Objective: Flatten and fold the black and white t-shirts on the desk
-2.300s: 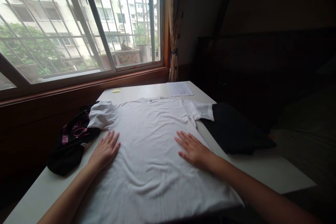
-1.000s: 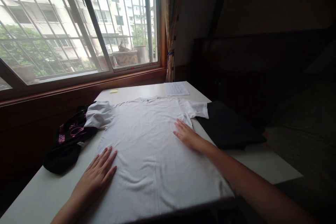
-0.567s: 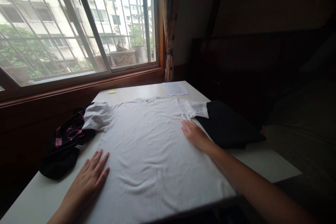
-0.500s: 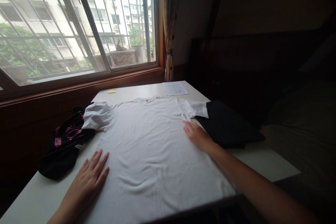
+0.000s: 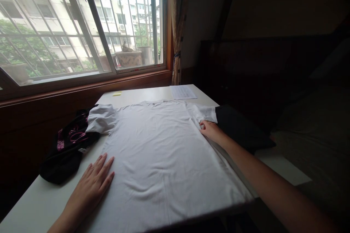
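Observation:
A white T-shirt (image 5: 158,153) lies spread over the white table (image 5: 30,204), its neckline at the far side and its lower part at the near edge. My left hand (image 5: 94,178) rests flat on the shirt's left edge, fingers spread. At the right edge, just below the right sleeve, my right hand (image 5: 212,131) pinches the white cloth between curled fingers. The cloth along that side is slightly raised, with a fold running down toward the near right corner.
Black clothing with pink print (image 5: 68,142) lies at the left under the left sleeve. Dark folded cloth (image 5: 240,127) is at the right. A printed paper (image 5: 183,92) and a yellow note (image 5: 117,94) lie at the far end, near a window (image 5: 82,25).
My right hand has moved right and slightly up, and its fingers have closed on the shirt's edge. That side of the shirt has shifted outward. My left hand has stayed in place.

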`<state>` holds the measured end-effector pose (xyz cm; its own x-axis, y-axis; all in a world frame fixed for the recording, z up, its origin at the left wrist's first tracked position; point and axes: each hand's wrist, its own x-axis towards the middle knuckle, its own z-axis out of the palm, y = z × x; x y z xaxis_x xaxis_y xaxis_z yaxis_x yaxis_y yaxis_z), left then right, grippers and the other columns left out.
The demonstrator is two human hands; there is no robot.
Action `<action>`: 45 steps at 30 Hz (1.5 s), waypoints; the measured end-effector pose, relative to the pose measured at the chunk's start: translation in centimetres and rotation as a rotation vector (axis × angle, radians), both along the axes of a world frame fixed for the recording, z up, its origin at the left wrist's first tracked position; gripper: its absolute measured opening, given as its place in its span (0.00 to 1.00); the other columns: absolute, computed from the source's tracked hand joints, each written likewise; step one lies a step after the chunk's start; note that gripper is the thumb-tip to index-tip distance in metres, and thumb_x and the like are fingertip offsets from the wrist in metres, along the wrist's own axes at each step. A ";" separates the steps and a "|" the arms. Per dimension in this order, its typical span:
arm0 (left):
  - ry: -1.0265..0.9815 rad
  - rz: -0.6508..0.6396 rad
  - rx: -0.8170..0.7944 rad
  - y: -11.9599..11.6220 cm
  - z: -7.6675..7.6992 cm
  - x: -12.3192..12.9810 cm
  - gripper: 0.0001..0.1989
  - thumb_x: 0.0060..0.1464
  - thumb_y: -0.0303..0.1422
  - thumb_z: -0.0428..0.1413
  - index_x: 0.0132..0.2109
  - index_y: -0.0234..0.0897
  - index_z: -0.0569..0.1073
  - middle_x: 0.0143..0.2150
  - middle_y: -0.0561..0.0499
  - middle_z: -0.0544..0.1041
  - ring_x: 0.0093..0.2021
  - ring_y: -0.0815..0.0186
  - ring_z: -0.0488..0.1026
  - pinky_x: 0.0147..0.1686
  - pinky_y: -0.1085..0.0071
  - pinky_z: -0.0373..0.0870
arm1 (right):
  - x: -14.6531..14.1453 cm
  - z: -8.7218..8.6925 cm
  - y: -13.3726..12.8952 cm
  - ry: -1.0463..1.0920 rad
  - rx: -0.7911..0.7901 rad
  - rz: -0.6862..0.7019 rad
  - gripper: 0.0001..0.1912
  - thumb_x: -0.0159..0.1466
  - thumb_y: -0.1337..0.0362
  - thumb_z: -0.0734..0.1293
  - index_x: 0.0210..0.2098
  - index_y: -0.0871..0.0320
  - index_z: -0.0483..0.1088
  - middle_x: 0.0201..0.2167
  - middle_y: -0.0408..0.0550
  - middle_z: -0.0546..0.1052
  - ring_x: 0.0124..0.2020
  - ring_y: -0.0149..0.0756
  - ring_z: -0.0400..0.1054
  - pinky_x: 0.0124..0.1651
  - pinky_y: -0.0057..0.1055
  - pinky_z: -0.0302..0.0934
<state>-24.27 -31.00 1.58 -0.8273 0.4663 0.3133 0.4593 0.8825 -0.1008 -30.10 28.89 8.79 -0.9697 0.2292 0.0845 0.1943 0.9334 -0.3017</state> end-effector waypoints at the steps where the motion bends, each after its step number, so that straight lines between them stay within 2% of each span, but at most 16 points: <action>1: -0.001 0.002 0.003 0.0 0.0 0.0 0.30 0.70 0.48 0.42 0.73 0.42 0.61 0.76 0.44 0.56 0.74 0.52 0.56 0.69 0.47 0.57 | -0.2 0.0 -0.1 -0.016 -0.008 -0.002 0.17 0.59 0.68 0.71 0.48 0.59 0.74 0.36 0.47 0.81 0.38 0.37 0.75 0.38 0.25 0.61; 5: -0.009 0.007 0.013 0.2 0.2 0.2 0.30 0.70 0.47 0.42 0.72 0.42 0.61 0.76 0.44 0.56 0.74 0.52 0.56 0.69 0.47 0.56 | -0.7 0.1 0.0 -0.062 -0.005 -0.034 0.20 0.57 0.71 0.71 0.50 0.59 0.73 0.35 0.47 0.81 0.36 0.37 0.76 0.36 0.25 0.60; 8: -0.020 0.009 0.026 0.2 0.4 0.3 0.29 0.70 0.47 0.43 0.72 0.43 0.61 0.76 0.44 0.56 0.74 0.52 0.56 0.70 0.48 0.55 | -0.7 0.3 0.8 -0.057 0.047 -0.062 0.22 0.58 0.71 0.71 0.52 0.60 0.72 0.39 0.53 0.82 0.40 0.43 0.76 0.38 0.29 0.60; 12: -0.032 0.015 0.028 0.3 0.4 0.2 0.29 0.70 0.47 0.43 0.73 0.43 0.61 0.76 0.44 0.55 0.74 0.52 0.56 0.70 0.46 0.56 | -0.2 0.4 1.2 -0.028 0.135 -0.064 0.21 0.63 0.74 0.64 0.55 0.61 0.71 0.44 0.59 0.80 0.45 0.48 0.76 0.43 0.34 0.62; 15: -0.034 0.020 0.018 0.3 0.3 0.2 0.30 0.70 0.47 0.43 0.73 0.43 0.61 0.76 0.43 0.55 0.74 0.51 0.56 0.69 0.45 0.57 | 0.3 0.3 0.5 0.008 0.193 -0.039 0.21 0.66 0.74 0.59 0.56 0.59 0.72 0.48 0.61 0.78 0.48 0.50 0.74 0.48 0.38 0.63; 18: -0.033 0.020 0.011 0.2 0.2 0.2 0.30 0.70 0.46 0.43 0.73 0.43 0.60 0.76 0.43 0.54 0.74 0.52 0.55 0.69 0.46 0.56 | 0.4 0.4 -0.8 0.061 0.238 -0.017 0.22 0.68 0.72 0.57 0.57 0.57 0.73 0.55 0.64 0.74 0.55 0.54 0.70 0.54 0.43 0.63; 20: -0.036 0.022 0.006 0.2 0.1 0.2 0.30 0.70 0.46 0.44 0.73 0.43 0.59 0.77 0.43 0.53 0.74 0.52 0.54 0.69 0.46 0.56 | -0.1 0.4 -1.9 0.098 0.250 0.074 0.23 0.69 0.71 0.56 0.60 0.58 0.72 0.61 0.63 0.71 0.62 0.54 0.64 0.61 0.45 0.60; 24: -0.044 0.033 -0.005 0.2 0.1 0.2 0.30 0.70 0.47 0.43 0.73 0.43 0.59 0.77 0.44 0.53 0.75 0.52 0.54 0.70 0.46 0.56 | -2.4 -0.2 -3.9 0.095 0.231 0.285 0.26 0.73 0.62 0.55 0.67 0.64 0.65 0.71 0.58 0.61 0.72 0.46 0.52 0.74 0.39 0.43; 26: -0.046 0.037 -0.011 0.2 0.2 0.3 0.30 0.70 0.47 0.43 0.73 0.43 0.59 0.77 0.43 0.53 0.75 0.52 0.53 0.70 0.47 0.55 | -3.8 -1.0 -4.6 0.052 0.215 0.297 0.30 0.74 0.55 0.55 0.69 0.65 0.61 0.74 0.57 0.56 0.74 0.45 0.47 0.75 0.39 0.39; 29: -0.041 0.040 -0.028 0.3 0.3 0.4 0.30 0.70 0.46 0.43 0.74 0.42 0.58 0.77 0.44 0.52 0.75 0.52 0.53 0.70 0.47 0.55 | -5.3 -2.2 -5.0 -0.018 0.186 0.290 0.34 0.74 0.48 0.53 0.72 0.63 0.57 0.75 0.56 0.53 0.76 0.45 0.44 0.75 0.41 0.39; 34: -0.045 0.022 -0.072 0.0 0.6 0.3 0.30 0.70 0.48 0.43 0.74 0.44 0.58 0.76 0.44 0.53 0.74 0.52 0.56 0.68 0.48 0.59 | -5.8 -3.4 -4.9 -0.059 0.159 0.227 0.37 0.74 0.45 0.49 0.74 0.61 0.51 0.76 0.54 0.49 0.77 0.43 0.40 0.75 0.41 0.36; 36: -0.062 -0.006 -0.098 -0.2 1.4 -0.3 0.30 0.70 0.49 0.43 0.72 0.43 0.61 0.75 0.42 0.59 0.72 0.51 0.60 0.65 0.49 0.63 | -5.7 -3.6 -4.9 -0.058 0.155 0.205 0.37 0.74 0.44 0.48 0.74 0.61 0.51 0.77 0.54 0.48 0.77 0.42 0.39 0.75 0.41 0.35; 38: -0.078 -0.022 -0.127 0.2 2.7 -1.4 0.29 0.70 0.50 0.43 0.67 0.41 0.69 0.69 0.39 0.69 0.67 0.49 0.67 0.62 0.49 0.67 | -5.6 -3.6 -5.0 -0.054 0.155 0.196 0.38 0.74 0.44 0.48 0.74 0.61 0.51 0.77 0.54 0.48 0.77 0.43 0.38 0.76 0.41 0.34; 41: -0.111 -0.040 -0.128 2.5 5.0 -4.2 0.27 0.71 0.49 0.40 0.55 0.41 0.78 0.56 0.39 0.79 0.57 0.49 0.75 0.60 0.48 0.68 | -5.6 -3.8 -5.0 -0.052 0.157 0.202 0.38 0.74 0.44 0.48 0.75 0.61 0.50 0.77 0.54 0.48 0.77 0.43 0.38 0.76 0.42 0.33; 43: -0.125 -0.089 -0.052 5.1 6.0 -6.6 0.27 0.71 0.48 0.41 0.57 0.40 0.77 0.61 0.39 0.76 0.62 0.49 0.71 0.64 0.49 0.65 | -5.7 -3.9 -4.9 -0.050 0.160 0.210 0.39 0.74 0.43 0.48 0.75 0.60 0.49 0.77 0.53 0.47 0.77 0.43 0.38 0.76 0.43 0.33; 45: -0.182 -0.057 0.017 8.1 6.3 -9.5 0.28 0.70 0.47 0.43 0.65 0.36 0.71 0.70 0.37 0.67 0.69 0.49 0.63 0.68 0.50 0.59 | -5.9 -4.1 -4.8 -0.054 0.162 0.218 0.39 0.73 0.43 0.48 0.75 0.60 0.48 0.77 0.53 0.46 0.77 0.43 0.37 0.76 0.44 0.32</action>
<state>-33.73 -22.85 7.83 -0.8436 0.5098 0.1690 0.5177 0.8556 0.0031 -35.95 24.14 4.73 -0.9988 0.0028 0.0496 -0.0042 0.9902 -0.1399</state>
